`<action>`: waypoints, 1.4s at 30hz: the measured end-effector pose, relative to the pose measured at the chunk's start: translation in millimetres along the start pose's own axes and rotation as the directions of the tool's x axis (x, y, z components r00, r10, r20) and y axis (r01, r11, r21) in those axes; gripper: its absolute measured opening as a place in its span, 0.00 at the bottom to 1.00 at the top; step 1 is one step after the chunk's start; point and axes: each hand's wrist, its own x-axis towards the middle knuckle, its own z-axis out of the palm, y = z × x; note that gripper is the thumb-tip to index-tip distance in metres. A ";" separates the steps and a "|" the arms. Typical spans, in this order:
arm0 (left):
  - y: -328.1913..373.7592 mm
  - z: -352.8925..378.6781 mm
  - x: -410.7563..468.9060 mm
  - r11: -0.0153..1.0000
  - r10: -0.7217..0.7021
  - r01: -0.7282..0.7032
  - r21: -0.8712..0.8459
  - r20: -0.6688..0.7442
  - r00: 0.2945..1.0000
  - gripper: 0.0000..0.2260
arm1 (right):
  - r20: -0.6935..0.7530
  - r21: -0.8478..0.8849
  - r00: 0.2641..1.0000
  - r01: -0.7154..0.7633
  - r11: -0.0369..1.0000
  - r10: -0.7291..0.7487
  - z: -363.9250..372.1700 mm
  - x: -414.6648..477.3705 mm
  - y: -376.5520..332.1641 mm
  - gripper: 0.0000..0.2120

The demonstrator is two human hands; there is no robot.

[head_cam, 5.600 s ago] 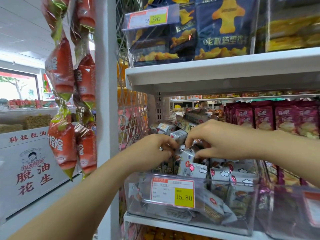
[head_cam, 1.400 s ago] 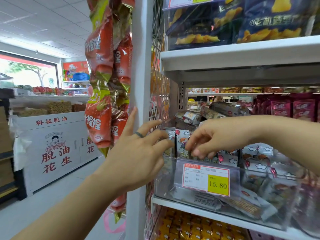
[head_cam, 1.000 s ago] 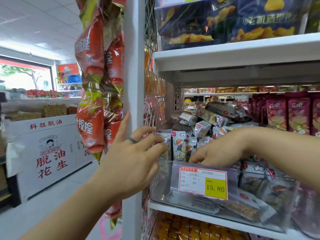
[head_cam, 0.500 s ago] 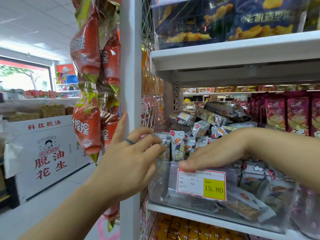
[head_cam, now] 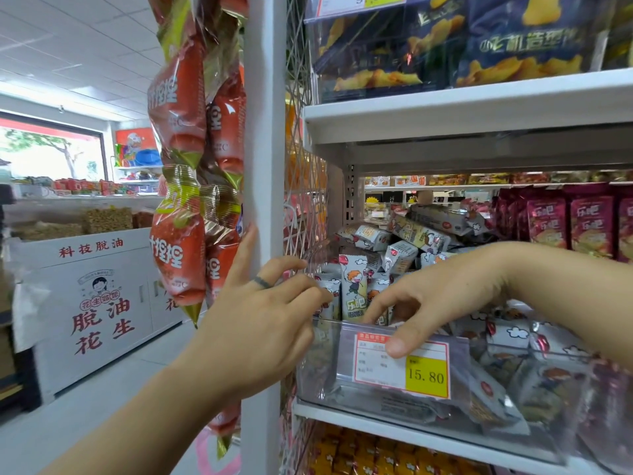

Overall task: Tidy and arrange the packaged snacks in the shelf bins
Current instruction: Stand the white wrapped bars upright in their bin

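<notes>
Bin wall (head_cam: 325, 368) pinched by right hand (head_cam: 442, 296), left hand (head_cam: 260, 323) spread-fingered beside it; snack packs (head_cam: 354, 289), likely light and crinkly, best taken by top seams.

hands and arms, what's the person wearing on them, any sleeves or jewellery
Both forearms are bare in view: no sleeves, gloves, watch or bracelet. The left hand carries a thin dark ring on one finger; the right hand shows nothing worn.

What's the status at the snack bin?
Left hand open at bin corner. Right hand pinches bin's front wall. Snack packets upright behind. Nothing blocking.
</notes>
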 end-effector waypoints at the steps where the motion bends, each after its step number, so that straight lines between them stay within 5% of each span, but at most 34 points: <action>1: 0.0 -0.2 0.0 1.000 -0.001 0.001 -0.001 0.000 1.000 0.15 | 0.005 0.012 1.000 0.002 1.000 -0.002 -1.8 -0.8 0.0 0.29; 12: 2.5 -7.3 6.4 1.000 -0.023 0.023 -0.004 -0.010 1.000 0.15 | -0.268 0.158 0.960 0.127 0.979 -0.081 -12.8 -10.6 8.6 0.14; 18: 6.2 -10.6 15.4 0.999 -0.043 0.043 0.007 0.017 0.999 0.15 | -0.577 0.235 0.813 0.260 0.936 -0.081 -13.6 -12.1 9.2 0.08; 24: 8.8 -13.8 22.1 1.000 -0.025 0.025 0.004 0.010 1.000 0.15 | -0.732 0.238 0.678 0.341 0.910 -0.063 -15.4 -25.9 3.6 0.04; 30: 6.3 -15.0 30.9 0.999 -0.026 0.026 -0.026 -0.002 1.000 0.15 | -0.836 0.217 0.548 0.351 0.911 -0.012 -12.5 -36.5 3.0 0.20; 33: 7.5 -18.1 33.5 0.999 -0.018 0.018 -0.038 -0.001 1.000 0.15 | -0.885 0.252 0.464 0.406 0.878 0.040 -7.8 -37.2 2.0 0.15; 36: 9.5 -24.7 36.5 0.998 0.027 -0.029 -0.063 -0.037 0.999 0.14 | -0.919 0.258 0.385 0.434 0.863 0.082 -5.4 -35.0 3.6 0.20; 42: 7.0 -39.4 44.3 0.985 -0.024 0.022 -0.170 -0.012 1.000 0.15 | -0.917 0.279 0.393 0.503 0.818 0.070 -6.2 -33.1 2.6 0.30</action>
